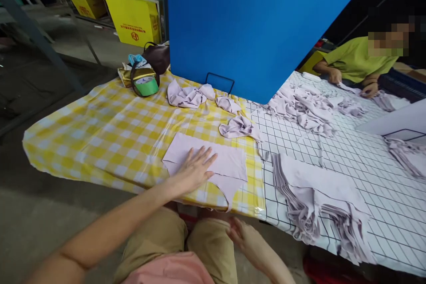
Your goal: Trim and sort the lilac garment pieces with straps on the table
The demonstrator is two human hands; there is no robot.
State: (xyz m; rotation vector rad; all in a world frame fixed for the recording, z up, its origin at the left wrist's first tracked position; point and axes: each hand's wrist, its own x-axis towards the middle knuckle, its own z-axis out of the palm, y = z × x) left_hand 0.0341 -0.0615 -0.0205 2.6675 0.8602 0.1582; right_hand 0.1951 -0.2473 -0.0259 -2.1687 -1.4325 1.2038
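Left hand flat on a pale lilac cloth piece, right hand low at the near edge.
Left to right: green tape [151,87] sits on the far left of the checked surface [100,128]; the left hand [195,169], fingers spread and released, presses the cloth piece [228,158] near the middle edge; the right hand [246,237] is beside the lap, its fingers bent, grip impossible to tell; a cloth stack [328,179] lies near right; far right, a person [356,60] handles cloth.
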